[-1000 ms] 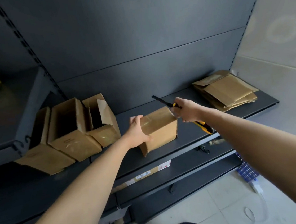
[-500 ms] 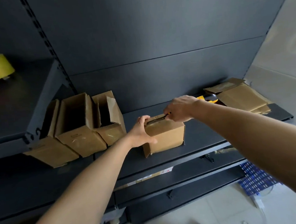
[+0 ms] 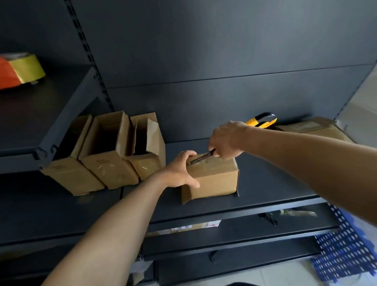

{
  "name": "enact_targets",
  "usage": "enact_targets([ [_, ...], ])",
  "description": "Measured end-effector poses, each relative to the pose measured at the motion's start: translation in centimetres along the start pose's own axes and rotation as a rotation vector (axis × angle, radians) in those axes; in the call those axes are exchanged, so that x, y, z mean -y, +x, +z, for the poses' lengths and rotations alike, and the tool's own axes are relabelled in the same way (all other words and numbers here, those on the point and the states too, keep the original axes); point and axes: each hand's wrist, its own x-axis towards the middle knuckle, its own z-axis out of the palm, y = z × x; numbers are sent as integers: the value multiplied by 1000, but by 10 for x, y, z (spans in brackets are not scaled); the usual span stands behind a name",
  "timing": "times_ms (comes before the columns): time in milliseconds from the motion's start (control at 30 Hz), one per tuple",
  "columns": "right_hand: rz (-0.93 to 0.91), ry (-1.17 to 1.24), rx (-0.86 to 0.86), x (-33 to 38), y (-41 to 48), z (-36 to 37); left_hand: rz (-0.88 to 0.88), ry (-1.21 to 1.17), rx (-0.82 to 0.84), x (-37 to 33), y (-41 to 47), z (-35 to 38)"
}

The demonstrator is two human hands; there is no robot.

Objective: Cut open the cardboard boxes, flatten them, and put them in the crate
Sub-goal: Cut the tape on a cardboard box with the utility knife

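A dark shelf [image 3: 267, 181] carries a small brown box [image 3: 214, 182], side flap loose. The left hand [image 3: 178, 170] grips its corner; the right hand [image 3: 226, 139] clasps a knife [image 3: 261, 120], blade on top. Three opened boxes [image 3: 106, 155] lie at left.

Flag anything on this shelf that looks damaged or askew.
The rightmost opened box of three has a creased flap hanging crookedly. The sealed box the left hand grips, under the right hand's utility knife, has an end flap sprung open at lower left.

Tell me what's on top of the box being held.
The knife, gripped by the right hand, runs its blade along the top of the box. The left hand curls over the top's left edge, covering that corner.
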Motion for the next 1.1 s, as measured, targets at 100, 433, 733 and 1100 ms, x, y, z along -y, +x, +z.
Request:
enact_targets([
  [100,-27,-35,46,3,4,4,-5,37,13,3,1,7],
  [433,57,-93,146,-14,-5,18,1,104,22,-1,12,8],
  [733,148,-40,88,-21,-14,35,4,160,19,-3,19,4],
  [1100,194,-58,117,-11,-15,42,7,184,-1,-7,11,7],
])
